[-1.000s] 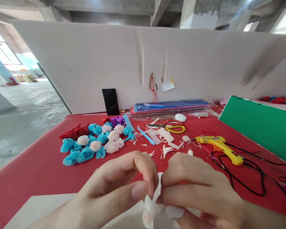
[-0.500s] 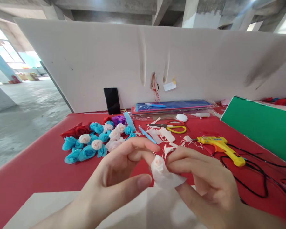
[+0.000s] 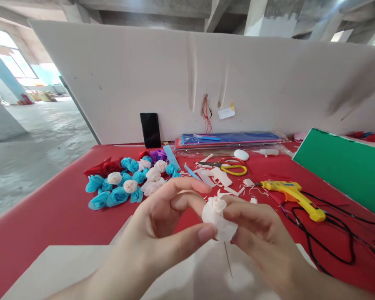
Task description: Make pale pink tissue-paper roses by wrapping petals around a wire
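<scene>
A small white paper rose [image 3: 218, 216] is held between my two hands, in front of my chest. My left hand [image 3: 171, 229] pinches its left side, with the thumb on the lower petal and the index finger arched above. On the other side, my right hand [image 3: 259, 237] grips the rose's petal strip between thumb and fingers. A thin dark wire stem [image 3: 228, 260] sticks down out of the rose, slightly tilted. Below the hands lies a large pale sheet [image 3: 187, 283].
Blue, white, red and purple paper roses [image 3: 118, 196] lie in a cluster at left. Behind the hands are paper scraps [image 3: 221, 177] and scissors [image 3: 234, 169]. A yellow glue gun [image 3: 295, 196] with a black cord lies at right, near a green board [image 3: 343, 171]. A phone [image 3: 150, 130] leans on the white partition.
The rose has turned more upright, and its wire stem now shows below. My left thumb has moved right onto the petal. The view has shifted slightly.
</scene>
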Motion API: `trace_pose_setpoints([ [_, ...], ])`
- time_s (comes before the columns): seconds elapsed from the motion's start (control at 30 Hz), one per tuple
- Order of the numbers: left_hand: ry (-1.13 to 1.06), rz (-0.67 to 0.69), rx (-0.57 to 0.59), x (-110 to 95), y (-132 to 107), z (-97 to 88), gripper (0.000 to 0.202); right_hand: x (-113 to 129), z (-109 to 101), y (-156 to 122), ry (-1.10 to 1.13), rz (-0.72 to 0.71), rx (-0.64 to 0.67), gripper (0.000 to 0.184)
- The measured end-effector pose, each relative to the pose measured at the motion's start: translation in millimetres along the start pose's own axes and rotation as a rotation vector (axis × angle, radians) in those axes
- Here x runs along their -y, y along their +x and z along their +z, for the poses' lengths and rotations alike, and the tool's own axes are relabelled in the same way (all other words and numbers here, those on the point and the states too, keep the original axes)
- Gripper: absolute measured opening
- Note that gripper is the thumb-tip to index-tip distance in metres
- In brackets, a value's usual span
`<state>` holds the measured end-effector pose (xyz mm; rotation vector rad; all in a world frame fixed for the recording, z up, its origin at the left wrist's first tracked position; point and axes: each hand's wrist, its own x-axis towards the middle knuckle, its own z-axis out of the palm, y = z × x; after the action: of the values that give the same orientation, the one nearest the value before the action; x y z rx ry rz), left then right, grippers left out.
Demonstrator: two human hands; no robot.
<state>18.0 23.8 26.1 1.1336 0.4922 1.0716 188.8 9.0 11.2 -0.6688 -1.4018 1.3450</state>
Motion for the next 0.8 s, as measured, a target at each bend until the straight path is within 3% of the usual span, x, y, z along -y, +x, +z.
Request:
trace_pose_setpoints([
  [0.13,0.078,0.01,-0.098,-0.8,0.7,-3.4,0.03,-3.5,-0.9,-0.2,0.216,0.12,0.073,0.012],
  [0.37,0.124,0.044,-0.155,-0.9,-0.5,-2.5,0.029,-7.7,-2.3,-0.4,0.322,0.147,0.086,0.01],
  [0.57,0.145,0.082,-0.121,-1.1,-3.7,3.9,0.021,-9.8,-2.8,0.4,0.302,0.159,0.097,0.01],
  [0.8,0.028,-0.025,-0.063,0.5,-5.9,-0.1,0.007,-5.2,-3.4,2.2,0.333,0.195,0.114,0.013],
])
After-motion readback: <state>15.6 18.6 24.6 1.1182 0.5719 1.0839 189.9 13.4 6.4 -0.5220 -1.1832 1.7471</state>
